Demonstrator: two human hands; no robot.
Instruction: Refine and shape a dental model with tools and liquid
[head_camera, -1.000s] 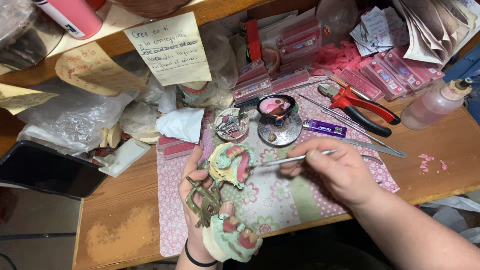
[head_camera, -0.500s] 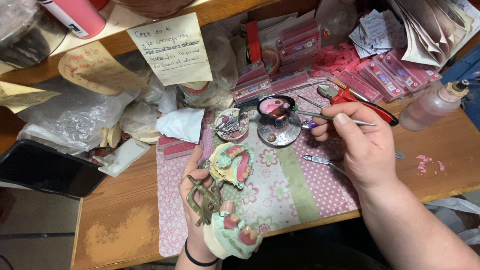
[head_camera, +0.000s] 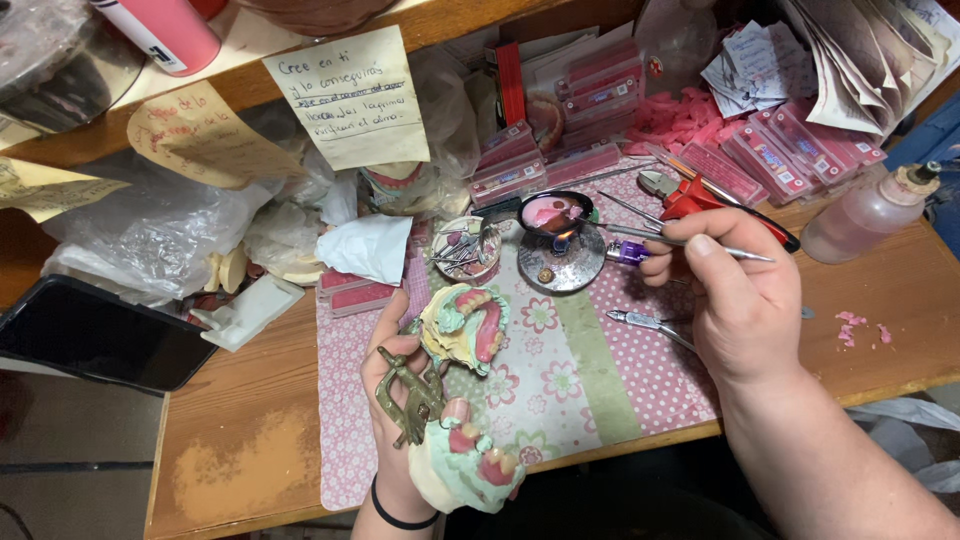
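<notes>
2 hands in view, both the person's own. Left hand (head_camera: 400, 400), at the near edge of the surface (head_camera: 240, 440), has its fingers closed around 1 hinged brass articulator (head_camera: 410, 398) carrying 2 plaster dental casts (head_camera: 465, 325), one raised toward the mat, one low by the wrist; pink wax and teeth show on both. A black band sits on the left wrist.

Right hand (head_camera: 745, 305), over the right part of the patterned mat (head_camera: 580, 370), has its fingers pinched on 1 thin metal instrument (head_camera: 650, 235); its tip reaches to the small flame of 1 burner (head_camera: 560, 262) at the mat's far edge. 1 dark spoon-shaped dish (head_camera: 555, 212) with pink wax sits over that flame.

On the mat: 1 small round tin of burs (head_camera: 467, 248), 1 tweezer-like tool (head_camera: 645, 322) partly hidden under the right hand. Red-handled pliers (head_camera: 700, 200), 1 pair, toward the far right. 1 plastic bottle (head_camera: 870, 215) near the right edge, its top cut close by the frame. 1 dark tablet (head_camera: 95, 335) at the left edge. 2 handwritten paper notes (head_camera: 350, 95) on the far shelf. Pink boxes (head_camera: 600, 90) stacked at the far edge, count unclear. Pink crumbs at the right, too small to count.
</notes>
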